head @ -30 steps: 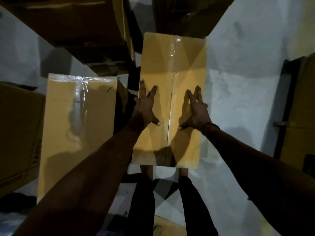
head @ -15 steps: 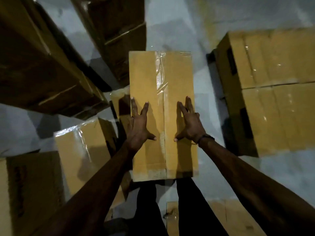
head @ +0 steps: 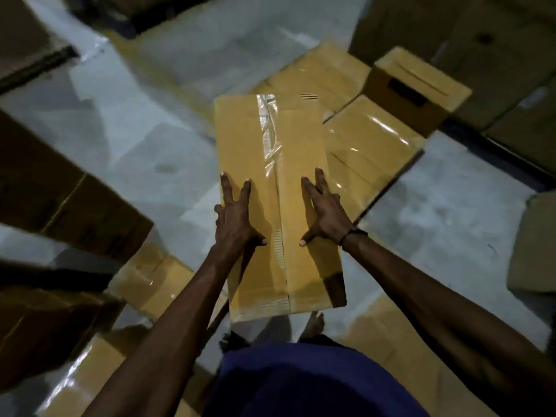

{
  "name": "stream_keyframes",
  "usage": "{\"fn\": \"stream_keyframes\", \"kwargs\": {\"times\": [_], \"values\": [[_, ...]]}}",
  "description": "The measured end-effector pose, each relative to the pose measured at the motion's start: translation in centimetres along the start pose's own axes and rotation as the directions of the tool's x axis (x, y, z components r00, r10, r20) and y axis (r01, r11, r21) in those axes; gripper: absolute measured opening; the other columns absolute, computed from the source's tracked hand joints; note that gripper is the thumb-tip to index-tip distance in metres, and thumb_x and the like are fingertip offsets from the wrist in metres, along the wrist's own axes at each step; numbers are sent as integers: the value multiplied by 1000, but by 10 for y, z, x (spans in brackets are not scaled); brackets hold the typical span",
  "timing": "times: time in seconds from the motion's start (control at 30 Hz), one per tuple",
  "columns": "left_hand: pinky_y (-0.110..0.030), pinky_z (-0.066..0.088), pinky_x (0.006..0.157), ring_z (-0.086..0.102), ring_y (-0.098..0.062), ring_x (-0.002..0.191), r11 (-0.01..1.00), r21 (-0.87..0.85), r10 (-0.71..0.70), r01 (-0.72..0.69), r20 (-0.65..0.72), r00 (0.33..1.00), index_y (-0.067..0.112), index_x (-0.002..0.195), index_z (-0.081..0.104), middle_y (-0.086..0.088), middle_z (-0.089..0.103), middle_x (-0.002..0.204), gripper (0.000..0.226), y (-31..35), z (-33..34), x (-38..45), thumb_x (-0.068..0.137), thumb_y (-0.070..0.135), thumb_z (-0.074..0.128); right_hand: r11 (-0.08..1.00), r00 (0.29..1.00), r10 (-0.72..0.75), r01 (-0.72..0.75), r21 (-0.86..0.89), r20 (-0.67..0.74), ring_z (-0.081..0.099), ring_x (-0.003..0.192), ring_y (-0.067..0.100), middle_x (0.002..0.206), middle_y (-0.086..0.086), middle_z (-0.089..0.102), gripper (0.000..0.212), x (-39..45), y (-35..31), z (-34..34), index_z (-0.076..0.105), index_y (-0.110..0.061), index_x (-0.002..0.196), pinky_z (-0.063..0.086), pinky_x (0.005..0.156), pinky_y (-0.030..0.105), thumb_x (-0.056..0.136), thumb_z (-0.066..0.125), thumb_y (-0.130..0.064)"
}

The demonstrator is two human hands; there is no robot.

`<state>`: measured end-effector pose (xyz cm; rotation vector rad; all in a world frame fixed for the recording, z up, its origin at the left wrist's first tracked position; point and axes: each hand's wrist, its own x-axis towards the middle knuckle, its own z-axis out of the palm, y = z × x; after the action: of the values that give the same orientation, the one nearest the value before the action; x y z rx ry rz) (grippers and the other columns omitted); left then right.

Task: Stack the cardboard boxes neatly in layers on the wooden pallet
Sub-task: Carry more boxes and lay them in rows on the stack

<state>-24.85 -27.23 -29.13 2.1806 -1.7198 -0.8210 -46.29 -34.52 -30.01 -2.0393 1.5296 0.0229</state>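
I carry a long taped cardboard box in front of my body, above the floor. My left hand grips its left side, fingers spread on top. My right hand grips its right side the same way. Beyond and to the right of the held box lies a layer of taped boxes with one smaller box on top at the far end. No wooden pallet shows under them.
Dark stacked cartons stand at the left. Flat taped boxes lie on the grey floor near my left leg. More cartons rise at the back right. Another box sits at the right edge.
The view has swung right with the held box still in both hands. The layer of boxes that was at the right now lies just behind the held box.
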Motion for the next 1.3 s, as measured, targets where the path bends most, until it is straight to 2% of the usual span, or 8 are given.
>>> {"fn": "stream_keyframes", "kwargs": {"times": [0.2,0.33,0.5,0.6,0.83,1.03,1.13,1.3], "values": [[-63,32,114,15,-56,147,973,53,218,-223,93,971,29,165,6,-5,-37,163,152,154,49,47,48,34,103,990,981,136,-130,53,-139,2,155,45,166,-5,-31,173,-33,138,-84,-2,-30,164,26,120,62,29,104,-43],[-69,31,114,16,-58,147,933,77,332,-352,190,924,29,164,4,-6,-39,162,158,243,80,84,42,42,104,971,950,232,-214,108,-210,3,155,43,166,-3,-31,172,-52,212,-131,-2,-27,164,21,121,60,31,105,-42],[-70,33,112,21,-63,143,899,80,404,-431,236,884,31,161,4,-7,-37,163,162,335,115,129,35,45,104,962,932,264,-237,133,-249,-4,157,36,167,7,-28,167,-58,292,-190,-3,-20,164,9,124,60,38,105,-39],[-68,36,111,26,-64,140,883,79,437,-463,225,871,30,160,6,-12,-36,163,161,382,131,157,33,45,104,959,927,274,-245,140,-256,-2,156,40,168,7,-26,166,-47,335,-225,-3,-20,164,7,124,58,39,105,-37],[-66,31,115,21,-58,145,873,80,467,-481,152,871,27,162,7,-14,-35,163,156,482,163,251,41,44,103,956,926,282,-249,155,-252,0,153,49,168,0,-26,166,24,427,-311,0,-27,165,16,123,62,37,106,-36],[-63,36,112,24,-57,144,884,100,444,-457,126,887,28,162,7,-12,-35,164,157,563,179,330,39,44,104,959,928,275,-243,148,-253,1,154,48,168,-2,-26,168,87,499,-380,1,-27,165,18,121,62,33,105,-39],[-64,33,113,23,-58,144,893,109,422,-436,126,898,27,162,7,-13,-35,164,157,598,188,362,40,44,103,959,927,275,-246,142,-254,5,154,47,168,-4,-27,169,112,529,-407,1,-28,165,24,118,63,32,105,-41],[-64,32,113,22,-56,145,910,112,385,-398,123,915,25,163,4,-15,-35,163,159,647,205,414,39,48,102,965,939,254,-232,118,-230,8,153,47,168,-7,-27,170,164,584,-450,2,-29,164,25,119,62,29,105,-44]]}}
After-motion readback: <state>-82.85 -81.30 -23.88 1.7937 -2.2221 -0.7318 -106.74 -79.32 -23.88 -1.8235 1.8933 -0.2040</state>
